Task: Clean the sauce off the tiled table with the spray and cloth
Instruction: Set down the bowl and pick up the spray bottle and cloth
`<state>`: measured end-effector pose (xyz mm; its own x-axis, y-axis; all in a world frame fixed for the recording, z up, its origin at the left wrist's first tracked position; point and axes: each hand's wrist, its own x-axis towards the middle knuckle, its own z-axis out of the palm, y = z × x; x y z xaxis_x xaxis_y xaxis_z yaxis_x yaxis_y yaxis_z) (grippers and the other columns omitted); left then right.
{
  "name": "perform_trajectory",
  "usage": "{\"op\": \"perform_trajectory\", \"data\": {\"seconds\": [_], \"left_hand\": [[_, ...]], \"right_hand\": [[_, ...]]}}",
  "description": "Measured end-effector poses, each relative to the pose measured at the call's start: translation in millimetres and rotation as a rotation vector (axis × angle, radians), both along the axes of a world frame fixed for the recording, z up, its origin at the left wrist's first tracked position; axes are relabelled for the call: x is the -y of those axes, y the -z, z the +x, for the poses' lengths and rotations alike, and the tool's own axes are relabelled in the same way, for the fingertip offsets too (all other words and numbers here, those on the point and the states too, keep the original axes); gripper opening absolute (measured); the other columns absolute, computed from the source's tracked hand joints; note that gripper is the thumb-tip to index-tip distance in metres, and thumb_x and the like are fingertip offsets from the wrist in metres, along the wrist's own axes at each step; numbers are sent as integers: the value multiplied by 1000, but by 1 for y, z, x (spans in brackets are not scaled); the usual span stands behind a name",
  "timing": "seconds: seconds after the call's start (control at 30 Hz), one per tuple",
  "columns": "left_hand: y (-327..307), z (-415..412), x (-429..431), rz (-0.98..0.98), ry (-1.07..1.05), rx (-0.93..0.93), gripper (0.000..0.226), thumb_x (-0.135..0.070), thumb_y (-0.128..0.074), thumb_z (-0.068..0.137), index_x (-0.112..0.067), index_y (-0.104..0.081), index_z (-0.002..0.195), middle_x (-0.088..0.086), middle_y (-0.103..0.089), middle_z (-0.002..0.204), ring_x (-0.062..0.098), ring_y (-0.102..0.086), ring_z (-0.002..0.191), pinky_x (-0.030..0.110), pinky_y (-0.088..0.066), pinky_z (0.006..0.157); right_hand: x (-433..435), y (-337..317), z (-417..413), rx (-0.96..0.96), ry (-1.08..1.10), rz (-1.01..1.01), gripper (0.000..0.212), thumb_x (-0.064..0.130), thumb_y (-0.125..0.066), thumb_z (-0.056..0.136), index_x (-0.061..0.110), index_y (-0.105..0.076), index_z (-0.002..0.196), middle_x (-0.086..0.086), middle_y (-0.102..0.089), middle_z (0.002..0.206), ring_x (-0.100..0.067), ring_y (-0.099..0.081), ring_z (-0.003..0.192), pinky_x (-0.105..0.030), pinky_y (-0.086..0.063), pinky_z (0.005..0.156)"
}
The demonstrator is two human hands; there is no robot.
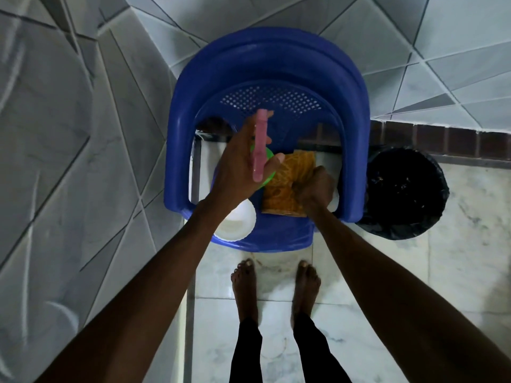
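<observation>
My left hand (pixel 240 164) holds a spray bottle over the seat of a blue plastic chair (pixel 265 64). The bottle's pink trigger head (pixel 260 146) points up toward the camera and its green body (pixel 268 157) shows beneath my fingers. My right hand (pixel 316 189) grips an orange-yellow patterned cloth (pixel 287 183) that lies on the chair seat. The tiled table surface (pixel 69 161) fills the left side of the view; I see no sauce on it from here.
A white bowl (pixel 239 223) sits on the seat's front left. A bin lined with a black bag (pixel 403 189) stands to the right of the chair. My bare feet (pixel 276 286) stand on pale floor tiles in front of the chair.
</observation>
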<state>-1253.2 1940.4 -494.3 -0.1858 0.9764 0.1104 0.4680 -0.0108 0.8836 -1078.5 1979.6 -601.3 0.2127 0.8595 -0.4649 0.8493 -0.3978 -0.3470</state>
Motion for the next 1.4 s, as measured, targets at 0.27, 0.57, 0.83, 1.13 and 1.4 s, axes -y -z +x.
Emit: {"op": "perform_trajectory", "data": {"seconds": [0.27, 0.57, 0.83, 1.13, 1.4], "left_hand": [[3, 7, 0, 19, -80, 46, 48, -20, -73, 89, -6, -45, 126, -6, -66, 92, 10, -68, 80, 21, -54, 70], [-6, 8, 4, 27, -95, 32, 51, -22, -71, 90, -19, -38, 129, -16, -64, 84, 6, -66, 77, 24, -56, 76], [-54, 6, -3, 43, -106, 113, 38, -12, -68, 92, 3, -44, 118, 1, -54, 64, 17, -58, 61, 30, -52, 72], [-248, 22, 5, 64, -42, 188, 30, -4, -65, 91, 0, -49, 117, -4, -48, 61, 8, -51, 55, 27, -50, 62], [-433, 84, 71, -36, 167, 211, 34, -13, -68, 91, -14, -50, 120, 8, -52, 66, 31, -55, 57, 56, -52, 62]], "right_hand": [[-3, -8, -7, -53, -35, -72, 45, 24, -73, 86, 9, -52, 123, -14, -53, 127, -31, -55, 114, -40, -47, 88], [-14, -27, -2, -520, 267, -415, 36, 18, -78, 83, 5, -60, 111, -9, -63, 107, -27, -62, 101, -37, -54, 83], [0, -84, 19, -706, 224, -294, 30, 10, -58, 97, 20, -50, 124, -3, -61, 111, -24, -62, 103, -43, -51, 92], [39, -278, 59, -1008, 376, -189, 32, 3, -51, 100, 25, -57, 122, -3, -69, 118, -16, -71, 99, -31, -60, 75], [127, -492, 123, -1006, 714, -145, 49, 9, -71, 83, 19, -49, 126, -13, -67, 107, -39, -63, 97, -68, -50, 91]]}}
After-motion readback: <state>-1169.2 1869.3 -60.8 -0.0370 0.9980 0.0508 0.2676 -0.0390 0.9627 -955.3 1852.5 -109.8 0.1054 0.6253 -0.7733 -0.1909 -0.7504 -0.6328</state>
